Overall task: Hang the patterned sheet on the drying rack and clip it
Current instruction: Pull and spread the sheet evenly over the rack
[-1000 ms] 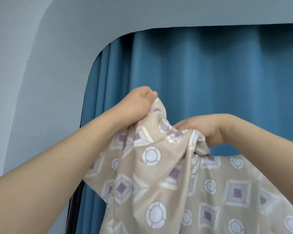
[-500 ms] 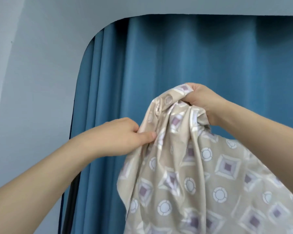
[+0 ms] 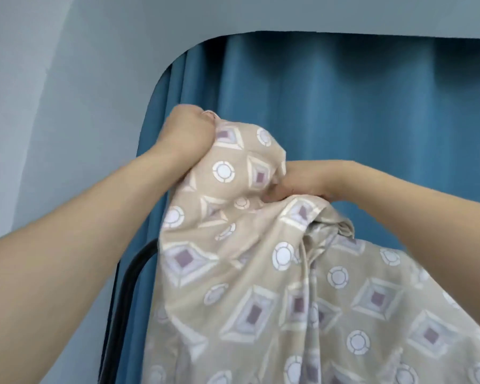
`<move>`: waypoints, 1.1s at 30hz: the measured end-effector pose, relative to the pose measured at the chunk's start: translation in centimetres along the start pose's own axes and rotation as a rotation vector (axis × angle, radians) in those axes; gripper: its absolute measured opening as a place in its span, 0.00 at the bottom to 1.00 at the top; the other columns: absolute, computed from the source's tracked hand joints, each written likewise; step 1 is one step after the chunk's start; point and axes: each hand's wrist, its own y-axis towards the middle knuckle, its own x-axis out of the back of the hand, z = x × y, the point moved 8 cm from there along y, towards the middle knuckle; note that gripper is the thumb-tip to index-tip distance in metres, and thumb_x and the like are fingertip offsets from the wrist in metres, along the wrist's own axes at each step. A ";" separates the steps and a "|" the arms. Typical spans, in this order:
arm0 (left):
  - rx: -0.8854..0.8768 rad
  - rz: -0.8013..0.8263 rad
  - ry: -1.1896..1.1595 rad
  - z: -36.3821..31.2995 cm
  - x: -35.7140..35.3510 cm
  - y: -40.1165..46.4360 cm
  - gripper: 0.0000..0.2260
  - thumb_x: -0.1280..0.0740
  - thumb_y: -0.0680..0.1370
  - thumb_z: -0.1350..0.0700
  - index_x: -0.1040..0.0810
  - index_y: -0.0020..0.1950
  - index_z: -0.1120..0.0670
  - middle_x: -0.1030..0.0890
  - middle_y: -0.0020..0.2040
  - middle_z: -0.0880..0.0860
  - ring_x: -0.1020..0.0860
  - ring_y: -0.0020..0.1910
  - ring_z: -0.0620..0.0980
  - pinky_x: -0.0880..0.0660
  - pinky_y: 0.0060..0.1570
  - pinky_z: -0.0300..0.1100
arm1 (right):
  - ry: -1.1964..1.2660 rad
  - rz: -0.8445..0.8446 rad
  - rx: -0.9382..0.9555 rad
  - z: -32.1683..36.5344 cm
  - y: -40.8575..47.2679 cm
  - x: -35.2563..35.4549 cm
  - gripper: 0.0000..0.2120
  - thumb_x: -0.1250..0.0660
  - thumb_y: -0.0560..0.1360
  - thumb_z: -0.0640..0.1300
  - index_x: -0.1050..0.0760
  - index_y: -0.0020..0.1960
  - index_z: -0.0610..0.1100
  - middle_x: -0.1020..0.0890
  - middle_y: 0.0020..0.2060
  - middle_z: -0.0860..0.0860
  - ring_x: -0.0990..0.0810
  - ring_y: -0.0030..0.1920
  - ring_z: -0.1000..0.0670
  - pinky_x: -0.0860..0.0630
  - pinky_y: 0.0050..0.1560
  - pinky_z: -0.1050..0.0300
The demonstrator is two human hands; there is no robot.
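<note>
2 hands hold our patterned sheet (image 3: 261, 286) up before the blue curtain (image 3: 344, 112). Our left hand (image 3: 190, 134) clenches a bunched edge high, and our right hand (image 3: 302, 181) grips a fold lower, likely to spread the top edge. The sheet drapes over the drying rack, whose black bar (image 3: 128, 275) shows at its left. We see no clips.

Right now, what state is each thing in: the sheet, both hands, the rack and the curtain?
patterned sheet: bunched at the top, gripped by both hands, draping down; no clip visible.
left hand: fist clenched on the sheet's upper edge, raised.
right hand: gripping sheet folds, lower than the left.
drying rack: only a black curved bar shows.
blue curtain: drawn closed.
</note>
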 end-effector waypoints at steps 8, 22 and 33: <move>-0.342 -0.124 0.696 -1.8 1.9 -0.6 0.10 0.43 0.76 0.48 0.30 0.44 0.54 0.30 0.35 0.50 0.31 0.39 0.57 0.38 0.35 0.45 | -0.163 -0.764 0.131 3.8 2.5 8.0 0.10 0.43 0.73 0.36 0.23 0.44 0.42 0.18 0.45 0.45 0.23 0.46 0.42 0.29 0.42 0.54; 0.363 1.082 1.005 17.8 -0.5 -7.2 0.09 0.37 0.77 0.50 0.21 0.45 0.54 0.20 0.47 0.50 0.18 0.49 0.52 0.24 0.39 0.42 | -0.180 0.462 -0.149 2.2 6.7 -10.2 0.12 0.36 0.76 0.38 0.21 0.58 0.36 0.16 0.53 0.42 0.17 0.49 0.44 0.20 0.53 0.47; 0.236 1.165 0.163 5.4 -7.5 -10.6 0.27 0.39 0.73 0.29 0.16 0.56 0.48 0.14 0.51 0.47 0.16 0.50 0.50 0.22 0.57 0.51 | 0.178 0.450 -0.308 -5.5 0.6 -6.2 0.24 0.37 0.69 0.47 0.22 0.61 0.34 0.20 0.59 0.36 0.21 0.59 0.37 0.27 0.64 0.41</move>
